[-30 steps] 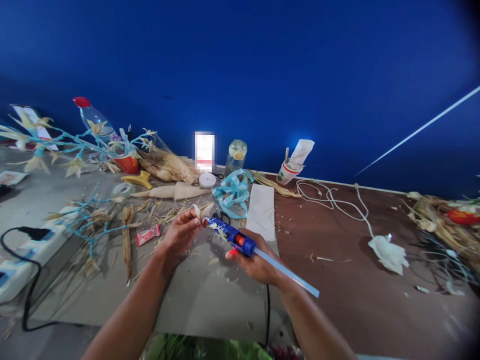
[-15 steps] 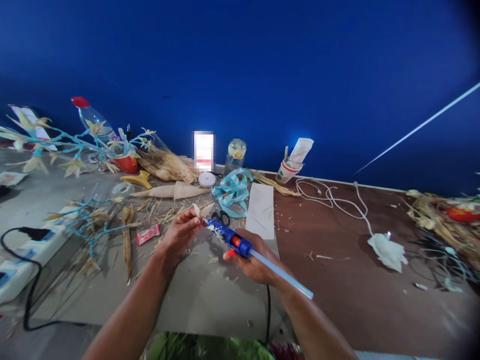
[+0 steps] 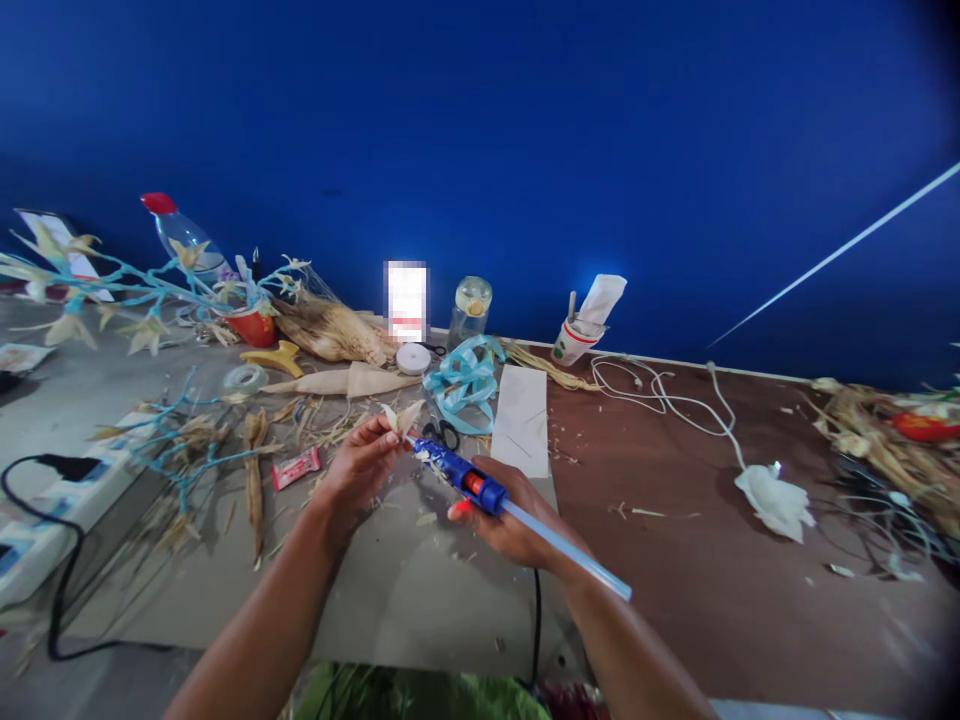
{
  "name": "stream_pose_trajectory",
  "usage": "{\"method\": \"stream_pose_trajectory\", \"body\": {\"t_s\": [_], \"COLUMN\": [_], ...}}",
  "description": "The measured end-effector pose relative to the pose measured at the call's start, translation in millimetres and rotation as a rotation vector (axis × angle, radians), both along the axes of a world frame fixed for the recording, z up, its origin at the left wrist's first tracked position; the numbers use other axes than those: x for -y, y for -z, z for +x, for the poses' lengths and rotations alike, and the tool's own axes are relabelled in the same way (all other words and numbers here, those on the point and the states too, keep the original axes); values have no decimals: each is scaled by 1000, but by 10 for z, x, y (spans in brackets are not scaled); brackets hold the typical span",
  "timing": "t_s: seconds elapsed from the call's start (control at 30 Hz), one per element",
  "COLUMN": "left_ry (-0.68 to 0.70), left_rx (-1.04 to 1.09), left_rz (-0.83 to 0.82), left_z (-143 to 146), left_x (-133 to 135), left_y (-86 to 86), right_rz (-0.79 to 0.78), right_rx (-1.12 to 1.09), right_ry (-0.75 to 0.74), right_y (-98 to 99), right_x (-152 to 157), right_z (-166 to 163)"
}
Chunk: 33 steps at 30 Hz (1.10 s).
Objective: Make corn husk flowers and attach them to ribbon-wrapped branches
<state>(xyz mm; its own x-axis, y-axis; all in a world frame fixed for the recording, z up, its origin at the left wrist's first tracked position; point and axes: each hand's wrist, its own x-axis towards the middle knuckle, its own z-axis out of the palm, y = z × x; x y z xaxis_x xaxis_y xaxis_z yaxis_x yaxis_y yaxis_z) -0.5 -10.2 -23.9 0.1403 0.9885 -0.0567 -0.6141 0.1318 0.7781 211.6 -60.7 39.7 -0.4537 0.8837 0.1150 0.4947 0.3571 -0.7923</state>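
Observation:
My right hand [image 3: 517, 520] is wrapped round a blue hot glue gun [image 3: 459, 474], and a long clear glue stick [image 3: 570, 550] juts from its back end. The gun's nozzle points up and left, right at the pale husk flower [image 3: 402, 418]. My left hand [image 3: 367, 455] pinches that flower at its base, petals upward. Whether the nozzle touches it I cannot tell. Black-handled scissors [image 3: 442, 433] lie just behind the gun. Blue ribbon [image 3: 463, 385] is heaped beyond them.
Blue-wrapped branches [image 3: 180, 440] and a white power strip [image 3: 67, 510] lie at left, near a red candy packet [image 3: 296, 468]. A glass jar [image 3: 470, 310] and a paper cup [image 3: 577, 340] stand along the wall. A white cable [image 3: 675, 390] winds across the brown tabletop [image 3: 660, 600].
My left fingers have turned the husk flower, so its petals now show spread upward. The glue gun has barely shifted, slightly to the right.

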Motion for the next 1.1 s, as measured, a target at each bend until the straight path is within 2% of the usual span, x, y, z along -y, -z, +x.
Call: {"method": "stream_pose_trajectory", "body": {"t_s": [0.23, 0.47, 0.57, 0.73, 0.8, 1.1], "left_ry": [48, 82, 66, 78, 89, 118], "left_rx": [25, 56, 81, 95, 102, 123], "left_rz": [23, -21, -40, -30, -20, 11], "left_z": [-6, -1, 2, 1, 2, 0], "left_x": [2, 5, 12, 26, 33, 38], "left_y": [-26, -37, -35, -54, -68, -81], "right_rz": [26, 368, 427, 335, 288, 96], "right_rx": [-75, 114, 253, 547, 626, 750], "right_ry": [83, 348, 448, 609, 630, 638], "right_y": [-70, 66, 181, 344, 403, 609], "right_x": [11, -54, -61, -64, -73, -133], "right_z": [111, 259, 332, 407, 423, 474]}}
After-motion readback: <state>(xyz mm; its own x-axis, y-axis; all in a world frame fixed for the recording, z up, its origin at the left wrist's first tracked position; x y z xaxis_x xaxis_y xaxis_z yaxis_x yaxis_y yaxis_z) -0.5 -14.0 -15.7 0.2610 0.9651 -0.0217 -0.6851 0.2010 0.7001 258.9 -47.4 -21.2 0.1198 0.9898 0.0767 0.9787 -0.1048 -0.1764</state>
